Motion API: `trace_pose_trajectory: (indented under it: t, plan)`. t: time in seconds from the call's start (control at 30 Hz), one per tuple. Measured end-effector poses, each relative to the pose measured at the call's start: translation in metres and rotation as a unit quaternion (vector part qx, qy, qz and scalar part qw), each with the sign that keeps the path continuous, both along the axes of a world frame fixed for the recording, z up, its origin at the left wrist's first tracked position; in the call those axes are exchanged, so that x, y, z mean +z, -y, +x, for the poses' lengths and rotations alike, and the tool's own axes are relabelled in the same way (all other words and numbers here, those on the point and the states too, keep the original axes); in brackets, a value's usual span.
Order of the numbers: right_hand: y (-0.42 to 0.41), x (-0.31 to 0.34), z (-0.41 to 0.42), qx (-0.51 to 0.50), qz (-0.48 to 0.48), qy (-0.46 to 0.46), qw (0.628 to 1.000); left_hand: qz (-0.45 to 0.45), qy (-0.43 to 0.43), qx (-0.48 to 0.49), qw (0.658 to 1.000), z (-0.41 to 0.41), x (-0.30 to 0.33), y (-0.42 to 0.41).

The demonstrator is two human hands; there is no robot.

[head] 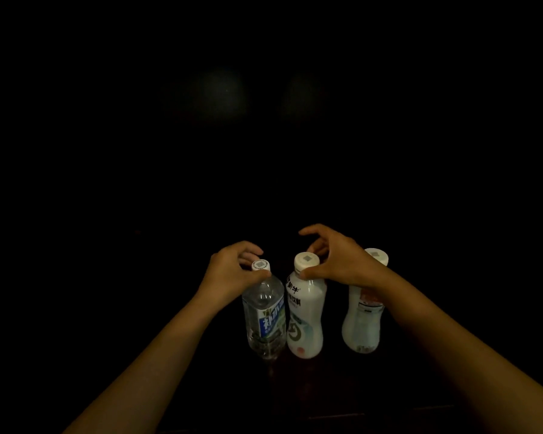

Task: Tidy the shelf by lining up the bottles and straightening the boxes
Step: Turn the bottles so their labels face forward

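From the head camera I see almost nothing but dark, so I cannot make out the shelf or any boxes; only 3 bottles and my 2 hands are lit. My left hand (232, 270) has its grip pinched on the cap of the clear water bottle (264, 317), thumb in front and fingers (248, 247) curled over the back. My right hand (336, 261) has its thumb pressed on the front of the cap of the white milk bottle (304, 314), but its fingers arch above and behind the cap, so I judge that grip half released, more steadying than clenched. The third bottle (362, 317) stands well apart to the right, partly hidden behind my right wrist, untouched. All 3 stand upright, long axes vertical, caps up; the first 2 labels face me. The clear and milk bottles touch or nearly touch at the body. My worry is tipping: holding tall bottles only at the cap, any sideways drag could topple one into its neighbour. My right forearm could also knock the third bottle, and the dark hides the shelf edge.
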State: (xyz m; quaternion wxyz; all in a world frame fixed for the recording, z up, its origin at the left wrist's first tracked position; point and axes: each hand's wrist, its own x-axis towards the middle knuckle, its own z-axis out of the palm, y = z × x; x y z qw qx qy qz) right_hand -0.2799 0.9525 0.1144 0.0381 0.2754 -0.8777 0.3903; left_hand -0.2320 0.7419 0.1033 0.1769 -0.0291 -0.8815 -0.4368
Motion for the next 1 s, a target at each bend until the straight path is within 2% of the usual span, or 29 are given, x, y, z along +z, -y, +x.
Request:
trace_pose_trajectory:
  t: [0.13,0.23,0.37,0.43,0.67,1.0]
  plan:
    - [-0.004,0.004,-0.001,0.045,-0.025,0.049,0.997,0.056,0.053,-0.069,0.995,0.001,0.007,0.008]
    - [-0.003,0.004,0.000,0.055,-0.019,0.067,0.996,0.046,0.084,-0.115,0.989,0.002,0.011,0.012]
    - [0.009,-0.002,0.004,-0.038,0.010,-0.038,0.999,-0.034,0.012,-0.029,0.999,0.004,0.006,0.000]
    - [0.011,-0.005,0.006,-0.053,0.010,-0.058,0.997,-0.033,-0.003,-0.011,0.999,0.004,0.004,-0.003]
    - [0.004,-0.002,0.008,-0.027,-0.004,-0.029,0.999,-0.028,0.004,-0.013,1.000,0.003,0.003,-0.002]
    - [0.006,-0.005,0.015,0.002,-0.076,0.036,0.996,-0.016,-0.008,-0.002,1.000,0.005,0.000,-0.005]
